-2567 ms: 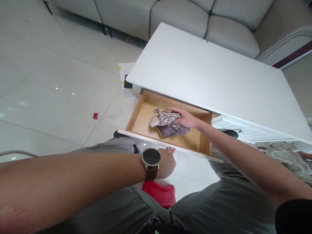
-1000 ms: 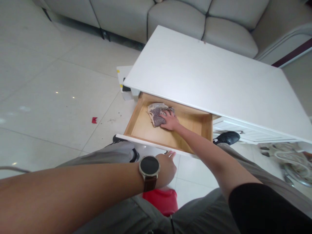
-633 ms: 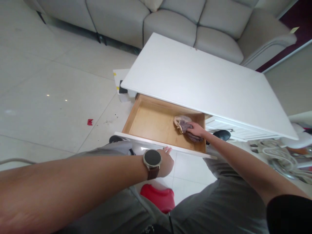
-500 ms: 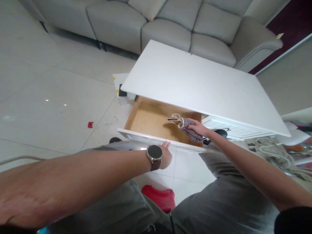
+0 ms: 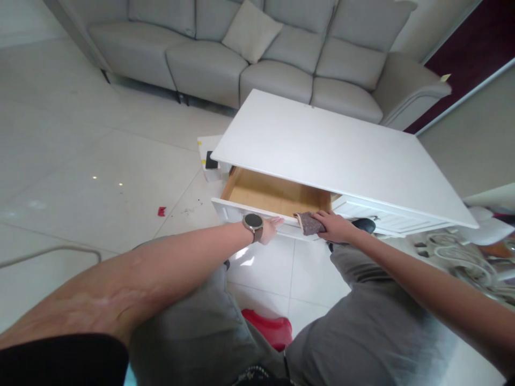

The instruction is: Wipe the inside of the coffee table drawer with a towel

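A white low table has a drawer pulled partly out, its bare wooden inside showing. My left hand, below a wristwatch, lies against the drawer's white front with its fingers stretched out. At the right end of that front, my right hand is closed around a folded grey-brown cloth with a pale edge. The cloth lies over the top edge of the drawer front and hides part of it.
A grey sofa with a cushion stands behind the table. A white box with a dark phone-like object is at its left. A red stool is between my legs; cables lie at right.
The drawer has slid partway in. My right hand has brought the cloth from inside the drawer to its front edge. My left fingers have straightened against the front. The view has tilted up.
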The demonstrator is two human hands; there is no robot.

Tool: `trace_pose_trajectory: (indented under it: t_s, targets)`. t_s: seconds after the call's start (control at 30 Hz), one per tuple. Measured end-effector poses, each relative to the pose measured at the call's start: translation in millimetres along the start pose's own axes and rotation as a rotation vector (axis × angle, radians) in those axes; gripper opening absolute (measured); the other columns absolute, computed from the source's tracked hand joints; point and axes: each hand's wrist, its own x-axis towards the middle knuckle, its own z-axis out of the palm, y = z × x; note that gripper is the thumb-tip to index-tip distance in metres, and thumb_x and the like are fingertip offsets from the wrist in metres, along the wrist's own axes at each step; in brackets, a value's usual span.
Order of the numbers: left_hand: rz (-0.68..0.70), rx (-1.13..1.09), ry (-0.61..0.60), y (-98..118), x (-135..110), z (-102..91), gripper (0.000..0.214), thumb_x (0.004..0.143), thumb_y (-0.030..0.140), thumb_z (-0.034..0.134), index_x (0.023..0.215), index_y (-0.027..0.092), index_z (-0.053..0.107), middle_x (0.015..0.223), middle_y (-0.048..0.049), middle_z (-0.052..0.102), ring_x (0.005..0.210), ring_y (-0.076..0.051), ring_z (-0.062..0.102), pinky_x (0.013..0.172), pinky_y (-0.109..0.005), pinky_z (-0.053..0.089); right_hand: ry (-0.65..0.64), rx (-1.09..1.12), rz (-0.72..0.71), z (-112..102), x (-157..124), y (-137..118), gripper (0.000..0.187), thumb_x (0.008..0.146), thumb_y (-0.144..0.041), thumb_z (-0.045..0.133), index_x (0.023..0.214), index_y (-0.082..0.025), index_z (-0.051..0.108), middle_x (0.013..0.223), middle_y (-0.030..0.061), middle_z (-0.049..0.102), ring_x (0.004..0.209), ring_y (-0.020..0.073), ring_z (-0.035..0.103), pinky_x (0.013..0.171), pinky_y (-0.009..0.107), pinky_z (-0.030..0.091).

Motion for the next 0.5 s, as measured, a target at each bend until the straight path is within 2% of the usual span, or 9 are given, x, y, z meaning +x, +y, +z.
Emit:
trace_pose_trajectory:
  t_s: [0.07, 0.13, 0.17, 0.27, 0.37, 0.43, 0.5]
  targets:
    - [-0.021, 0.008, -0.098, 2.8, -3.3, -27.6, 0.042, 0.080, 0.016, 0.066, 0.121, 0.012, 0.076, 0.162, -0.0169, 0.050, 0.144, -0.030, 0.055, 0.114, -0.042, 0.050, 0.031, -0.086, -0.034, 0.7, 7.1, -12.7, 0.072, 0.083, -0.033, 0.070, 0.152, -0.021, 0.053, 0.147, 0.0192, 0.058, 0.121, 0.0403, 0.057, 0.097, 0.051, 0.050]
    - [-0.039, -0.040, -0.123, -0.9, -13.1, -59.0, 0.046, 0.093, 0.030, 0.059, 0.135, 0.017, 0.070, 0.151, -0.0136, 0.063, 0.129, -0.028, 0.066, 0.109, -0.041, 0.052, 0.069, -0.130, -0.045, 0.3, 13.8, -24.2, 0.070, 0.085, -0.034, 0.070, 0.151, -0.022, 0.052, 0.149, 0.0196, 0.056, 0.123, 0.0418, 0.054, 0.098, 0.054, 0.049]
    - [-0.071, -0.074, -0.082, -6.8, -21.1, -74.1, 0.047, 0.096, 0.033, 0.056, 0.138, 0.017, 0.068, 0.146, -0.0124, 0.067, 0.127, -0.026, 0.067, 0.110, -0.038, 0.051, 0.080, -0.138, -0.044, -0.2, 17.3, -29.5, 0.069, 0.085, -0.034, 0.071, 0.151, -0.022, 0.052, 0.149, 0.0196, 0.056, 0.124, 0.0422, 0.053, 0.098, 0.054, 0.048]
    - [-0.184, -0.139, 0.075, -41.8, -55.8, -107.5, 0.050, 0.099, 0.034, 0.049, 0.141, 0.013, 0.065, 0.149, -0.0122, 0.065, 0.133, -0.023, 0.062, 0.116, -0.031, 0.044, 0.085, -0.135, -0.056, -2.9, 30.7, -45.6, 0.068, 0.088, -0.037, 0.070, 0.151, -0.025, 0.050, 0.147, 0.0187, 0.056, 0.123, 0.0417, 0.053, 0.097, 0.054, 0.048]
    - [-0.354, -0.248, 0.163, -89.4, -95.1, -114.2, 0.061, 0.098, 0.039, 0.046, 0.149, 0.006, 0.056, 0.150, -0.0156, 0.063, 0.130, -0.022, 0.064, 0.114, -0.030, 0.045, 0.112, -0.139, -0.096, -7.8, 48.0, -63.6, 0.062, 0.091, -0.038, 0.067, 0.150, -0.025, 0.050, 0.145, 0.0180, 0.057, 0.123, 0.0401, 0.053, 0.098, 0.053, 0.047]
    - [-0.447, -0.268, 0.190, -117.1, -116.0, -106.6, 0.065, 0.096, 0.042, 0.047, 0.148, 0.004, 0.056, 0.150, -0.0170, 0.063, 0.130, -0.024, 0.063, 0.114, -0.031, 0.046, 0.134, -0.163, -0.106, -11.7, 60.3, -74.8, 0.060, 0.092, -0.038, 0.065, 0.148, -0.024, 0.050, 0.144, 0.0183, 0.057, 0.123, 0.0399, 0.052, 0.098, 0.052, 0.047]
    - [-0.521, -0.267, 0.191, -137.1, -129.8, -95.3, 0.065, 0.093, 0.046, 0.049, 0.145, 0.009, 0.062, 0.151, -0.0149, 0.063, 0.133, -0.026, 0.062, 0.115, -0.031, 0.046, 0.160, -0.198, -0.097, -15.6, 72.6, -83.8, 0.060, 0.092, -0.040, 0.065, 0.148, -0.023, 0.050, 0.144, 0.0188, 0.057, 0.123, 0.0402, 0.052, 0.096, 0.052, 0.047]
